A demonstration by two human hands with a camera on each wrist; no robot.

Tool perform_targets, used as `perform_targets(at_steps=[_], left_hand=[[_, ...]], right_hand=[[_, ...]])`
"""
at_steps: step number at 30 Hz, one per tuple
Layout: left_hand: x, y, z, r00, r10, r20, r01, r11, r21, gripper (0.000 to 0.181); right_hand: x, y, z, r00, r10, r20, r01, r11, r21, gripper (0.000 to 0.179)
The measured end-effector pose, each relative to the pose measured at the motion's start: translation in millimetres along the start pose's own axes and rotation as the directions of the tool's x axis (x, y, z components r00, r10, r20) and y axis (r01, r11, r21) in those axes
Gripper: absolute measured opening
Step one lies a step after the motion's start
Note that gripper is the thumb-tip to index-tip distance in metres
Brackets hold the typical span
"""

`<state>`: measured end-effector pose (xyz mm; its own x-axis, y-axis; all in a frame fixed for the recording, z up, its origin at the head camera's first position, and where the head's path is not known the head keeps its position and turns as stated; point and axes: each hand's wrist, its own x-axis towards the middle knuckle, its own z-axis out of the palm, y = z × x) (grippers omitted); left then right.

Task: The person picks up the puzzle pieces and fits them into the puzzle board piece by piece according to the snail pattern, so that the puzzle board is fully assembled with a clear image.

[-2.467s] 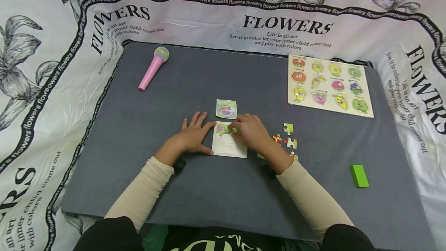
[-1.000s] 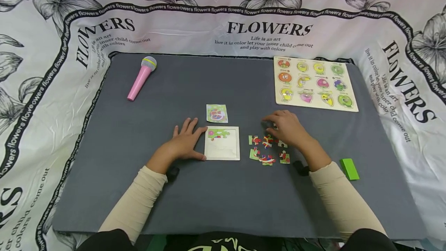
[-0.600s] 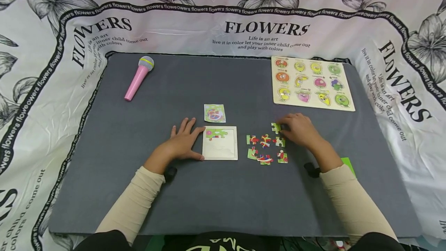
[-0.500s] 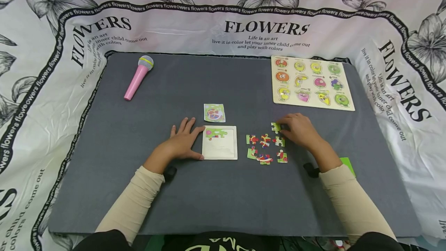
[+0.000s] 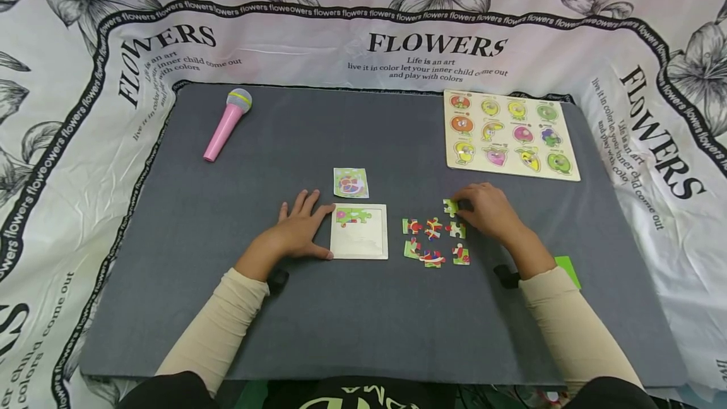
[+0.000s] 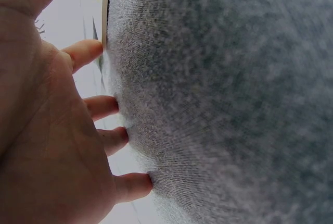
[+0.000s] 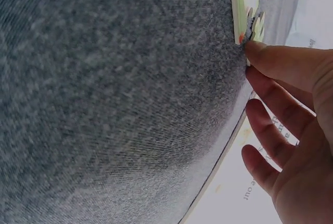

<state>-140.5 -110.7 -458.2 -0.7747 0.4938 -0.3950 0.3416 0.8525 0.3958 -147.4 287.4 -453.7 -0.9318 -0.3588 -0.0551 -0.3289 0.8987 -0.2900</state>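
Observation:
My left hand lies with spread fingers at the left side of a pale square puzzle tray. Its index finger and thumb touch the tray's edge; the left wrist view shows the straight fingertips on the grey cloth. A joined green strip of puzzle fills the tray's upper left. To the right, my right hand pinches a green jigsaw piece by its right edge, between thumb and index finger. The piece is on the table. Below and left of it lie several loose jigsaw pieces.
A small picture card lies just beyond the tray. Farther off are a pink toy microphone at left and a fruit board at right. A green block is partly covered by the right forearm. Grey cloth covers the table.
My right hand has left the tray and moved right to the loose pieces, where it takes hold of the uppermost one. My left hand keeps its place. Little differs over the last half second.

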Motion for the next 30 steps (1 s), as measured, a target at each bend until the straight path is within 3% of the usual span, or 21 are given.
perform_targets(at_steps=[8, 17, 24, 30], left_hand=[[-0.1, 0.0, -3.1, 1.0, 0.01, -0.007, -0.01, 1.0, 0.0, 0.102], [-3.6, -1.7, 3.8, 1.0, 0.015, -0.009, -0.015, 1.0, -0.001, 0.102], [-3.3, -0.3, 2.5, 1.0, 0.022, -0.01, -0.022, 1.0, -0.009, 0.1], [-3.2, -2.1, 0.3, 1.0, 0.009, -0.004, -0.009, 1.0, 0.004, 0.101]], right_hand=[[2.3, -3, -3, 1.0, -0.01, -0.003, 0.01, 1.0, 0.017, 0.027], [2.3, -10, 1, 1.0, -0.015, 0.018, 0.014, 0.999, 0.046, 0.026], [10.0, -40, 4, 0.991, -0.132, -0.023, 0.133, 0.989, 0.061, 0.029], [28.6, -77, 15, 0.969, -0.238, -0.06, 0.242, 0.967, 0.079, 0.028]])
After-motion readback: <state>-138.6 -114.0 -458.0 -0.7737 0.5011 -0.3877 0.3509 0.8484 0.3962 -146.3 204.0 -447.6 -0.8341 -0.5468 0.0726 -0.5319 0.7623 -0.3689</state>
